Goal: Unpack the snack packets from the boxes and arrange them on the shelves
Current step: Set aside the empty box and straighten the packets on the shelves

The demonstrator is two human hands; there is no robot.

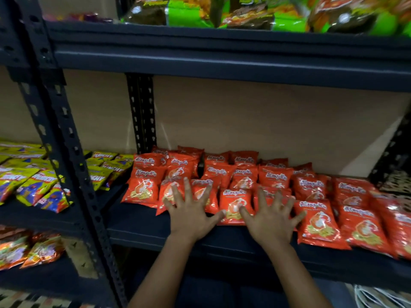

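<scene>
1. The left hand (189,215) lies flat with its fingers straight and spread apart, palm down, the fingertips resting on the front row of glossy red-orange foil snack packets (244,181); it grips nothing.
2. The right hand (272,221) lies the same way just beside it, fingers splayed and straight, pressing on packets of the same row; the two thumbs point toward each other over one front red packet (233,206) that lies between the hands.
3. Both bare forearms come up from the bottom edge of the view and cross the front lip of the dark blue-grey metal shelf (138,221) that carries the packets.
4. The red packets lie flat in overlapping rows from the shelf's left end to its right end, reaching back to the beige wall behind.
5. To the left, past a perforated dark metal upright (73,152), yellow-green foil snack packets with blue and red print (40,181) lie in slanted rows on a neighbouring shelf at the same height.
6. Below those, on a lower shelf, lie shiny orange foil packets (29,250).
7. On the shelf above, large bags in green and brown wrapping (186,12) stand along the front edge.
</scene>
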